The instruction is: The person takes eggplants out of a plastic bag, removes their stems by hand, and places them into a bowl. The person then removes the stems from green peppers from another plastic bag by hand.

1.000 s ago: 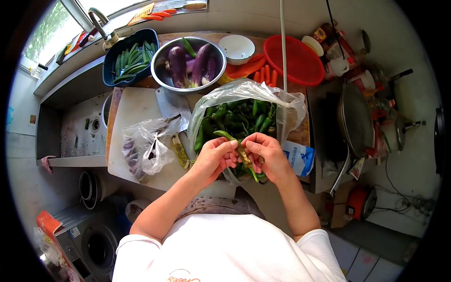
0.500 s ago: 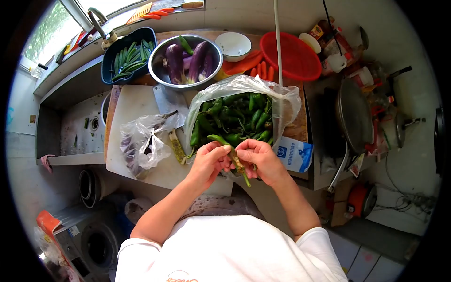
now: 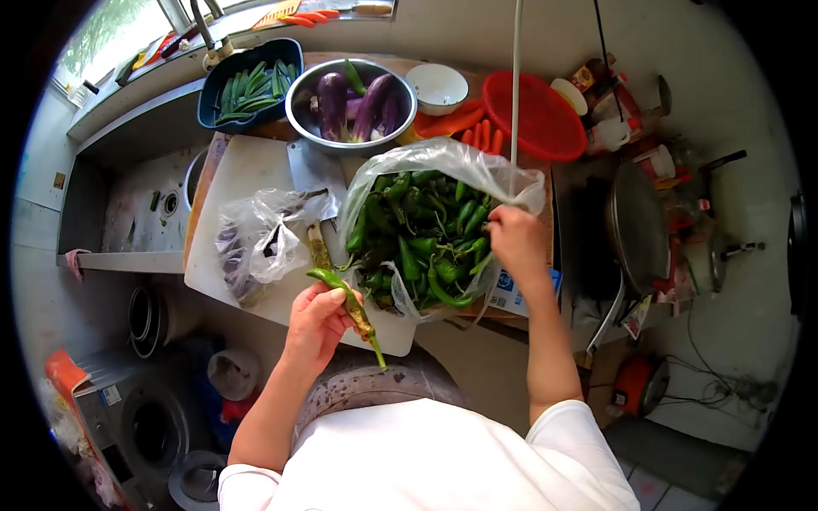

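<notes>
Plainly blotched brown on green, the long pepper [image 3: 354, 312] is clamped in the left hand's [image 3: 313, 330] fingers, above the near edge of the white board [image 3: 243, 162]; the right hand's [image 3: 518, 243] fingers curl at the right side of the clear bag [image 3: 511, 180], grip unclear. The desk [image 3: 328, 58] stands right of a metal sink [image 3: 128, 226], near a bright window [image 3: 115, 43]

My left hand [image 3: 321, 328] pinches a blotchy pepper [image 3: 356, 315] by the near left side of the plastic bag [image 3: 426, 155]. My right hand [image 3: 518, 244] is at the bag's right edge. Green peppers [image 3: 411, 260] fill it; a bowl [image 3: 308, 129] of eggplants [image 3: 333, 109] sits behind, a cutting board [image 3: 247, 166] left.
</notes>
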A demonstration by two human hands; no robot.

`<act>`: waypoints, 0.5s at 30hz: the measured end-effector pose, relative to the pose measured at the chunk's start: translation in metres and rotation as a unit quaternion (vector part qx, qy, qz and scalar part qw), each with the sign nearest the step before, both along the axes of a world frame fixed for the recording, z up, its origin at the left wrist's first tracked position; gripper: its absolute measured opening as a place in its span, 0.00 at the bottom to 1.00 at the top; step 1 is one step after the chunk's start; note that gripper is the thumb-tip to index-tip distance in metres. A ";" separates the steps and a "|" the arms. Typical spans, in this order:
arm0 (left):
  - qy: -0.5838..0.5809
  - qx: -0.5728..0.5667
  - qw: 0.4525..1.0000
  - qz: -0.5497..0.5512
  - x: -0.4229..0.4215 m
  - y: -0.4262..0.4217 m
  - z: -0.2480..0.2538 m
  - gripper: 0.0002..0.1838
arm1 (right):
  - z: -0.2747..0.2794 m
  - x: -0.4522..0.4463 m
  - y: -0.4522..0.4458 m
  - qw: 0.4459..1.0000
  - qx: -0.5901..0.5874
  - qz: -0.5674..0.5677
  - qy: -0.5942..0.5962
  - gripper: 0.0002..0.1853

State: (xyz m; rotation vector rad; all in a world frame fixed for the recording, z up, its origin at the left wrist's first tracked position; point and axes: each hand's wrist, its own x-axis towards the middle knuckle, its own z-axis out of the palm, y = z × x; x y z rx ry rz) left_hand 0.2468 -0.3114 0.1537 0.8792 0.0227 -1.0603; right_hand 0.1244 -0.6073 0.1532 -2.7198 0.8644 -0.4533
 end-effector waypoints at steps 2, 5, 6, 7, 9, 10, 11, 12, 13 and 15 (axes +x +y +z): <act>0.034 -0.018 0.999 0.000 0.002 0.008 -0.006 0.13 | -0.014 0.000 0.008 0.992 -0.085 0.014 0.092 0.04; 0.047 -0.036 0.998 -0.002 0.008 0.017 -0.001 0.15 | -0.014 0.001 0.013 0.988 -0.066 -0.013 0.140 0.08; 0.046 -0.039 0.998 0.000 0.008 0.022 0.002 0.15 | -0.015 0.003 0.013 0.989 -0.061 -0.014 0.137 0.08; 0.049 -0.043 0.998 0.002 0.008 0.026 0.006 0.15 | -0.016 0.006 0.011 0.989 -0.055 -0.013 0.134 0.09; 0.052 -0.047 0.997 0.012 0.010 0.037 0.012 0.15 | -0.015 0.010 0.011 0.995 -0.032 0.009 0.093 0.12; 0.063 -0.053 0.996 0.018 0.011 0.043 0.008 0.15 | -0.013 0.014 0.016 0.999 -0.042 0.025 0.018 0.11; 0.074 -0.059 0.995 0.021 0.011 0.049 0.002 0.14 | -0.008 0.017 0.022 0.996 -0.049 0.038 -0.058 0.11; 0.084 -0.065 0.994 0.021 0.012 0.054 -0.002 0.13 | 0.001 0.019 0.029 0.988 -0.057 0.047 -0.134 0.10; 0.098 -0.067 0.993 0.025 0.013 0.057 -0.003 0.12 | 0.006 0.021 0.033 0.991 -0.033 0.030 -0.124 0.13; 0.088 -0.065 0.993 0.041 0.011 0.061 -0.003 0.11 | 0.010 0.023 0.039 0.983 0.112 -0.012 -0.147 0.11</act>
